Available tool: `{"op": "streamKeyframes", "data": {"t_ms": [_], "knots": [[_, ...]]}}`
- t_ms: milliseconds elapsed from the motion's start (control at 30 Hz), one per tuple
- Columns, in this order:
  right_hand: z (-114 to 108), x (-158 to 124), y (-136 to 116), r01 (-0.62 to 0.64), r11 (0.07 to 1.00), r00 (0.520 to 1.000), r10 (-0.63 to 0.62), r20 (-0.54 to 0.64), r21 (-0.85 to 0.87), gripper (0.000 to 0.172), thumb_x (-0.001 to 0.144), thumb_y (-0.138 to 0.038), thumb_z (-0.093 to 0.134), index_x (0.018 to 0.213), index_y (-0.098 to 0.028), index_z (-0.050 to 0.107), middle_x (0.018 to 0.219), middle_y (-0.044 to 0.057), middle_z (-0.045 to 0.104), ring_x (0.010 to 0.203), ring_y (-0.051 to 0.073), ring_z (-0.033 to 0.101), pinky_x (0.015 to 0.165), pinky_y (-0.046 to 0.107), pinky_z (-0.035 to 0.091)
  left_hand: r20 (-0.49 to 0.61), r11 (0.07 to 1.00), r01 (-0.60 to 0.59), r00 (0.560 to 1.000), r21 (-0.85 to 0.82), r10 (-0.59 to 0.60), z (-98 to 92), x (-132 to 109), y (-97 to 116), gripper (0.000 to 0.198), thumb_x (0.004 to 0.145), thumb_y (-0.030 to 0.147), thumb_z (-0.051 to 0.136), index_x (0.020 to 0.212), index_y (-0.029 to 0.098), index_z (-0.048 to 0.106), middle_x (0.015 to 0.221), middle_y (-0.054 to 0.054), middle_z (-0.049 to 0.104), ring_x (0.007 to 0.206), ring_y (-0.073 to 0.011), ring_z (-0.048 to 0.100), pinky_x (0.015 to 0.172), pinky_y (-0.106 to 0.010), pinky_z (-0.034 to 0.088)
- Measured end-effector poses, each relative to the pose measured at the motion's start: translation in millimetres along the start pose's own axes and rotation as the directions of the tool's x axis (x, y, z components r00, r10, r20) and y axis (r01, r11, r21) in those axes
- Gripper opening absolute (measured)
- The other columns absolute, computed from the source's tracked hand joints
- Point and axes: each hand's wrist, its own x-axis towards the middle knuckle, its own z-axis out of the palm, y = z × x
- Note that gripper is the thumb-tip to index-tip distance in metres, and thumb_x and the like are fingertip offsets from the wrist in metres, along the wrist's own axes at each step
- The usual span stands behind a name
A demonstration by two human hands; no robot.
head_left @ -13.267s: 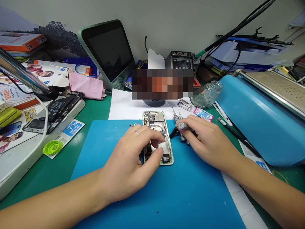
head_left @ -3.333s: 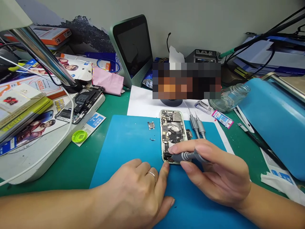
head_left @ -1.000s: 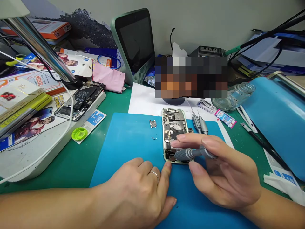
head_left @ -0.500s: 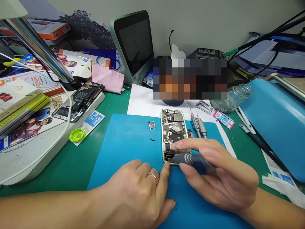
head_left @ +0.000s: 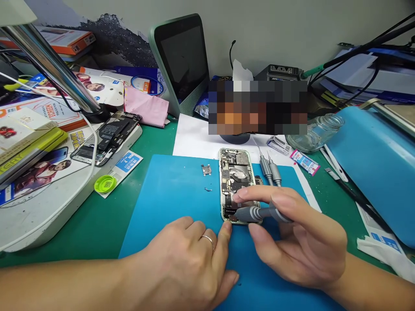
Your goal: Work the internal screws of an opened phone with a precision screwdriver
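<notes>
In the head view, the opened phone (head_left: 239, 170) lies on the blue mat (head_left: 168, 194), its lower edge touched by the extended index fingertip of the left hand (head_left: 193, 261); that thumb stands apart and the remaining fingers are folded. The right hand (head_left: 301, 233) loosely holds a grey screwdriver (head_left: 251, 214) over the phone's lower end, thumb just below the handle; whether its tip touches is hidden.

Two more screwdrivers (head_left: 269, 168) lie right of the phone, a small metal part (head_left: 206, 169) left of it. The mat covers part of a green worktop (head_left: 106, 242) before a grey wall (head_left: 259, 30).

The mat extends left of the phone towards a pale stand (head_left: 48, 216); a blue case (head_left: 372, 160) bounds the right side, beside a glass jar (head_left: 320, 131).
</notes>
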Motion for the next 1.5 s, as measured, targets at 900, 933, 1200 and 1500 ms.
{"op": "streamKeyframes", "data": {"t_ms": [900, 933, 1200, 1500], "knots": [[-0.6, -2.0, -0.9, -0.019, 1.000, 1.000, 0.019, -0.002, 0.023, 0.088, 0.076, 0.009, 0.062, 0.153, -0.026, 0.041, 0.121, 0.011, 0.075, 0.106, 0.026, 0.075, 0.085, 0.042, 0.069, 0.007, 1.000, 0.019, 1.000, -0.011, -0.019, -2.9, 1.1, 0.3, 0.044, 0.100, 0.036, 0.052, 0.121, 0.000, 0.066, 0.075, -0.007, 0.071, 0.055, -0.0209, 0.062, 0.045, -0.038, 0.050], [-0.1, -1.2, -0.7, -0.020, 1.000, 1.000, 0.020, -0.006, 0.019, 0.088, 0.076, 0.009, 0.064, 0.153, -0.027, 0.041, 0.119, 0.010, 0.076, 0.104, 0.025, 0.076, 0.085, 0.040, 0.069, 0.008, 1.000, 0.018, 1.000, -0.014, -0.017, -2.7, 1.1, 0.3, 0.044, 0.100, 0.036, 0.052, 0.121, 0.000, 0.066, 0.076, -0.007, 0.072, 0.055, -0.0210, 0.062, 0.046, -0.038, 0.050], [-1.3, 1.4, -1.7, -0.038, 0.999, 0.999, 0.038, 0.003, 0.000, 0.088, 0.078, 0.005, 0.066, 0.154, -0.030, 0.039, 0.113, 0.008, 0.078, 0.091, 0.021, 0.078, 0.077, 0.031, 0.070, 0.019, 1.000, 0.016, 1.000, -0.012, -0.016, -3.3, -0.1, 1.4, 0.045, 0.101, 0.035, 0.049, 0.123, -0.001, 0.065, 0.075, -0.007, 0.071, 0.055, -0.0216, 0.063, 0.045, -0.038, 0.050], [-3.3, 2.0, -1.5, -0.034, 0.999, 0.999, 0.034, 0.015, 0.020, 0.089, 0.077, 0.008, 0.064, 0.155, -0.028, 0.038, 0.114, 0.007, 0.076, 0.095, 0.017, 0.077, 0.085, 0.027, 0.068, 0.043, 0.999, 0.020, 0.999, -0.030, -0.019, -4.4, 0.4, 0.4, 0.045, 0.101, 0.035, 0.049, 0.124, 0.000, 0.066, 0.077, -0.008, 0.072, 0.056, -0.0217, 0.063, 0.045, -0.039, 0.051]]}}
